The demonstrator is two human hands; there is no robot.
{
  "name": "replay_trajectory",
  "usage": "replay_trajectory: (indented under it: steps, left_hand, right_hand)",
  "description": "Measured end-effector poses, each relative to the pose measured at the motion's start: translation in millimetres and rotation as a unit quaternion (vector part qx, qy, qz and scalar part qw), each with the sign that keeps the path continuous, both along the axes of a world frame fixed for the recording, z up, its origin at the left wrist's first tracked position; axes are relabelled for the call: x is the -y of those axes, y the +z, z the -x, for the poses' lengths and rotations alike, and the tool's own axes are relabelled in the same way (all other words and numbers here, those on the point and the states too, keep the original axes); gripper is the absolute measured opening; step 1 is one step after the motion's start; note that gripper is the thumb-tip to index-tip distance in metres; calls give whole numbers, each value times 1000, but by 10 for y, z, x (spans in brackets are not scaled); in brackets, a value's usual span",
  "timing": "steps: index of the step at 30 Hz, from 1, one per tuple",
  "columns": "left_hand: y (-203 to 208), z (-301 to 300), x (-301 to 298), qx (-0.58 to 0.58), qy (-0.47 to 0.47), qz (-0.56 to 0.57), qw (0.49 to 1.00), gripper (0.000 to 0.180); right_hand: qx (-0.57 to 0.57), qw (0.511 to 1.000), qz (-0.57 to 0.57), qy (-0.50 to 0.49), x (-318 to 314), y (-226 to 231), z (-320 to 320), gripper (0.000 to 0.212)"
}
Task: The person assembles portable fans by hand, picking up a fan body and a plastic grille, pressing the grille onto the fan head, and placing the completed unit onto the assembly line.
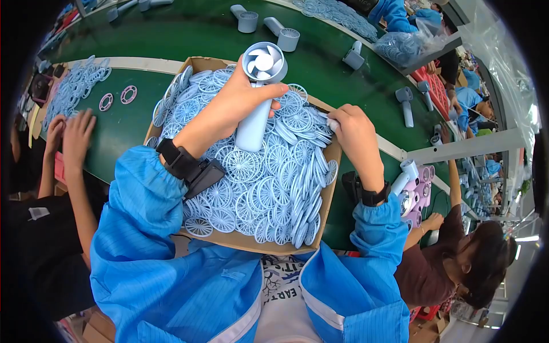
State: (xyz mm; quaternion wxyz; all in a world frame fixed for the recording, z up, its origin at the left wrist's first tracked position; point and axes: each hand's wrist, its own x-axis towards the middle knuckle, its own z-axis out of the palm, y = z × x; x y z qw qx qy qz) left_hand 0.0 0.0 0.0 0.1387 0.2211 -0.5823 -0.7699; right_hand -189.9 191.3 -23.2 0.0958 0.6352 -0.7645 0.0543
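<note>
A pale-blue plastic handheld fan (263, 63), its white blades exposed around a round hub, is grasped below its head by the left hand (243, 94), above a brown cardboard box (327, 220) of pale-blue spoked plastic discs (243, 163). A small white wad (333, 124) is pinched in the right hand (357, 131).

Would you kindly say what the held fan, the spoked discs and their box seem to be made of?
Held fan: probably satin plastic, from its soft highlights. Spoked discs: likely matte moulded plastic, their fine repeated spokes suggest. Box: apparently matte cardboard, with thin brown walls.
</note>
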Motion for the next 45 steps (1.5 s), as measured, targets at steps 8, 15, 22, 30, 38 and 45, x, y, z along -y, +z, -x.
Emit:
replay_trajectory:
  steps: [8, 15, 22, 30, 38, 45]
  left_hand:
    - [53, 24, -331, -221, 52, 72, 971, 97]
    - [137, -58, -372, -291, 139, 247, 914, 107]
    - [82, -75, -358, -297, 153, 252, 908, 105]
    - [49, -67, -253, -254, 105, 244, 930, 101]
    - [82, -41, -326, -148, 82, 52, 984, 89]
    - [49, -51, -473, -119, 22, 185, 975, 82]
  right_hand:
    - [661, 705, 254, 44, 124, 439, -474, 21]
    - [682, 679, 242, 123, 284, 540, -580, 22]
    - [801, 569, 131, 130, 305, 427, -481, 40]
    - [873, 463, 41, 146, 352, 262, -389, 62]
    - [689, 679, 219, 124, 410, 396, -543, 46]
    - [216, 929, 288, 80, 356, 612, -766, 47]
